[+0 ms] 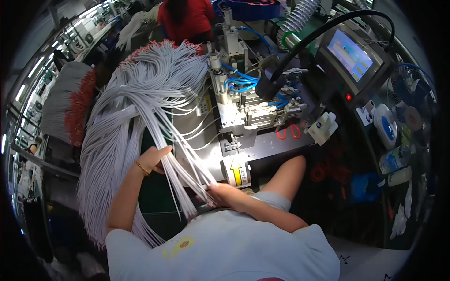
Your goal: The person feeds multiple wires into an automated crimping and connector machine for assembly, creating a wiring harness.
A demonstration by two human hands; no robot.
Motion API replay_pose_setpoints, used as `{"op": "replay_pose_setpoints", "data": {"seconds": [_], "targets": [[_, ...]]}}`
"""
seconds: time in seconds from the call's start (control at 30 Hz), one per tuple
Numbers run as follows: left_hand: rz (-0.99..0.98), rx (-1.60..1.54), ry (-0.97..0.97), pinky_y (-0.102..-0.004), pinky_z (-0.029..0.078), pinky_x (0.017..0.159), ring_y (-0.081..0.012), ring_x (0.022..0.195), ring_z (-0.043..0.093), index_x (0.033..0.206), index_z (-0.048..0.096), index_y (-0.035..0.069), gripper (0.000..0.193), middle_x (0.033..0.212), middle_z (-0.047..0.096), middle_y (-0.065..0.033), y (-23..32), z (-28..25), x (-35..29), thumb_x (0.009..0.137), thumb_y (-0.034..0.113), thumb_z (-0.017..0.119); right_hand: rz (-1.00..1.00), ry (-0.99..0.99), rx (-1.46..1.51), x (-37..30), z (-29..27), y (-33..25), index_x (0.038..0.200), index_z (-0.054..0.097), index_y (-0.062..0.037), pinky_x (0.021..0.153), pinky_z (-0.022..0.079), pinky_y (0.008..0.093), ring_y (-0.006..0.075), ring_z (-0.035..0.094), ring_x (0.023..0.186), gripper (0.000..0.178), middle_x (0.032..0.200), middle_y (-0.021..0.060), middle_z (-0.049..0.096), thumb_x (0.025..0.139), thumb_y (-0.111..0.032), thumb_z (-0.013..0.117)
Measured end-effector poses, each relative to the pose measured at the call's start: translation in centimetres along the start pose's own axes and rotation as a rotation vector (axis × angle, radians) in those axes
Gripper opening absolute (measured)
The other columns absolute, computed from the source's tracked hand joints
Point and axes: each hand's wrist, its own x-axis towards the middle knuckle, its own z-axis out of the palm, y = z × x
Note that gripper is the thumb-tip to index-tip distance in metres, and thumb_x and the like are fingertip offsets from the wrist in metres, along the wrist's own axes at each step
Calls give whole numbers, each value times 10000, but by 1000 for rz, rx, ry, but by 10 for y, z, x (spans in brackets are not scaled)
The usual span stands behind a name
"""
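A bundle of white cables (161,129) runs down from a large heap on my left toward my lap. Partway along the bundle, my left hand (155,159) is closed around some of the strands. Lower down and farther right, my right hand (219,193) grips the cables near their lower ends, its fingertips partly hidden by the strands. A few single cables (199,126) curve from the bundle toward the metal machine (255,110), which is lit by a lamp and has blue air tubes.
A touch screen (350,54) stands at the far right beside a black lamp arm. The heap of white cables (105,154) has red ends at the far side. Another red-ended bundle (65,103) hangs at the left. A person in red (187,21) is ahead. A fan (412,117) stands right.
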Motion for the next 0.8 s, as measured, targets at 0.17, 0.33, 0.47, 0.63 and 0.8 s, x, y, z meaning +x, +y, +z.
{"op": "replay_pose_setpoints", "data": {"seconds": [0.17, 0.33, 0.47, 0.63, 0.8], "targets": [[44, -335, 23, -324, 562, 660, -205, 773, 677, 1111, 594, -22, 376, 921, 684, -106, -30, 22, 1, 946, 313, 547, -20, -22, 513, -17, 3, 8, 1223, 538, -43, 757, 461, 254, 134, 622, 905, 464, 1026, 63, 664, 984, -434, 465], [-27, -226, 12, -349, 553, 702, -227, 848, 664, 1156, 584, -2, 405, 1029, 656, -125, 7, 29, -4, 946, 344, 561, -96, 384, 221, -58, 11, -11, 1170, 572, -31, 703, 468, 245, 136, 649, 883, 471, 956, 73, 686, 987, -446, 444], [313, 712, 481, -408, 505, 819, -305, 1075, 585, 1158, 588, 2, 482, 1247, 539, -204, -9, 28, -22, 905, 412, 590, 286, 552, -299, -97, -38, -17, 972, 657, -28, 612, 457, 231, 100, 618, 689, 422, 770, 40, 672, 984, -416, 490], [1105, 1311, 283, -532, 295, 1044, -368, 1296, 394, 1094, 626, 25, 602, 1419, 373, -242, -8, 99, -5, 818, 559, 604, -429, 505, -219, -89, -37, -51, 969, 610, -7, 731, 501, 244, 110, 633, 762, 290, 842, 69, 665, 1013, -256, 468], [849, 1377, -158, -537, 291, 1054, -406, 1294, 387, 1144, 594, 26, 561, 1437, 367, -244, -16, 83, -18, 815, 476, 654, -643, 608, -326, -81, -26, -71, 991, 600, 12, 771, 487, 245, 116, 629, 796, 226, 846, 72, 654, 1003, -176, 475]]}}
